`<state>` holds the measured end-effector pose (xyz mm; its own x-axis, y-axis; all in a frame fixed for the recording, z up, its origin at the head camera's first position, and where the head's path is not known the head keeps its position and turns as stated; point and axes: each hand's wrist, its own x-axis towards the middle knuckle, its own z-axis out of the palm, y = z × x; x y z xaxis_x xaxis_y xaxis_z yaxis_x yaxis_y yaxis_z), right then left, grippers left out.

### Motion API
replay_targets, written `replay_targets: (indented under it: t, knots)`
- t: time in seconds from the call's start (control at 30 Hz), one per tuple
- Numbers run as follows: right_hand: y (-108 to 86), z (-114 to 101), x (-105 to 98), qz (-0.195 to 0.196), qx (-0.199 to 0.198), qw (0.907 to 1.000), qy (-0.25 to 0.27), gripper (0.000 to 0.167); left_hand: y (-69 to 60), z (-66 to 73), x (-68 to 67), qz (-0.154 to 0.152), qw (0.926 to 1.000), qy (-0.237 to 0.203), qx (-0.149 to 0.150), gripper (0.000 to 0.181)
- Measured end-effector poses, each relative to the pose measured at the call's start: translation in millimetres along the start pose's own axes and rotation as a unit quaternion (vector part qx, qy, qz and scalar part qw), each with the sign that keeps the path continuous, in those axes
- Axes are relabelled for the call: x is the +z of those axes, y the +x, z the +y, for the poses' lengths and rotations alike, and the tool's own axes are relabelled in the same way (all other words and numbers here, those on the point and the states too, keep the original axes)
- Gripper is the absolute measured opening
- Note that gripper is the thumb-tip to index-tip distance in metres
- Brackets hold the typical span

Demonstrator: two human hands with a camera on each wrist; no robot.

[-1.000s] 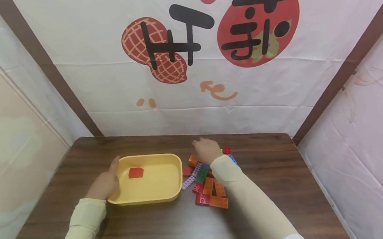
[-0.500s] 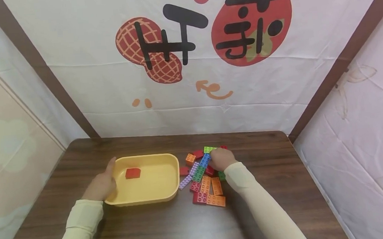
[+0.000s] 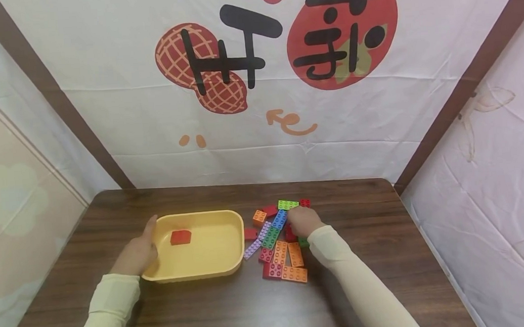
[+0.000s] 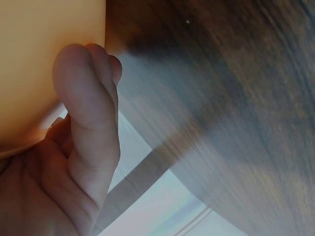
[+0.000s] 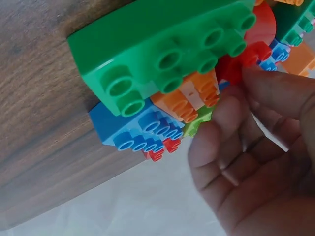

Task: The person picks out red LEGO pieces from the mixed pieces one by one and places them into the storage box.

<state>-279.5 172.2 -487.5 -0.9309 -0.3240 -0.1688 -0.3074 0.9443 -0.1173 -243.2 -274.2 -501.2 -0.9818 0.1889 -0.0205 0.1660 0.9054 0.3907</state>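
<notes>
My left hand (image 3: 136, 253) grips the left end of a yellow plastic tray (image 3: 239, 259), its fingers (image 4: 81, 78) against the wall in the left wrist view. One red toy brick (image 3: 181, 237) lies inside the tray. Over the right side of the loose brick pile is my right hand (image 3: 305, 221). In the right wrist view, its thumb and forefinger pinch a small red brick (image 5: 231, 70), partly hidden by the fingers and a large green brick (image 5: 157, 54). Blue (image 5: 133, 128) and orange (image 5: 184, 101) bricks lie close by.
Between the tray and my right hand spread several bricks, among them a purple strip (image 3: 253, 248), a lime brick (image 3: 288, 204) and an orange brick (image 3: 294, 274). The wooden table (image 3: 208, 314) ends at a printed cloth (image 3: 225, 166) behind, with cloth at both sides.
My right hand has moved from the back of the pile to its right side, uncovering blue and lime bricks. The left hand stays on the tray. The head view has shifted slightly.
</notes>
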Motion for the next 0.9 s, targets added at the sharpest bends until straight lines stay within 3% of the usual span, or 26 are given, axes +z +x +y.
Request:
replay_targets:
  t: [0.2, 0.5, 0.73, 0.9]
  knots:
    - [-2.3, -4.4, -0.7, -0.008, -0.036, 0.9993, -0.003, 0.025, -0.7, 0.2, -1.2, -0.003, 1.0000, -0.006, -0.002, 0.074]
    - [-5.9, -5.7, -0.5, -0.020, -0.029, 0.9993, 0.010, 0.014, -0.7, -1.3, -0.3, 0.001, 1.0000, -0.008, 0.001, 0.074]
    - [-10.7, -11.6, 3.5, -0.033, -0.020, 0.9989, -0.026, 0.044, -0.3, -3.6, 0.8, 0.000, 1.0000, -0.009, -0.003, 0.074]
    - [-10.9, -11.5, 4.7, -0.032, -0.022, 0.9989, -0.026, 0.043, 1.4, -3.5, 0.7, -0.009, 0.9998, -0.013, -0.009, 0.075]
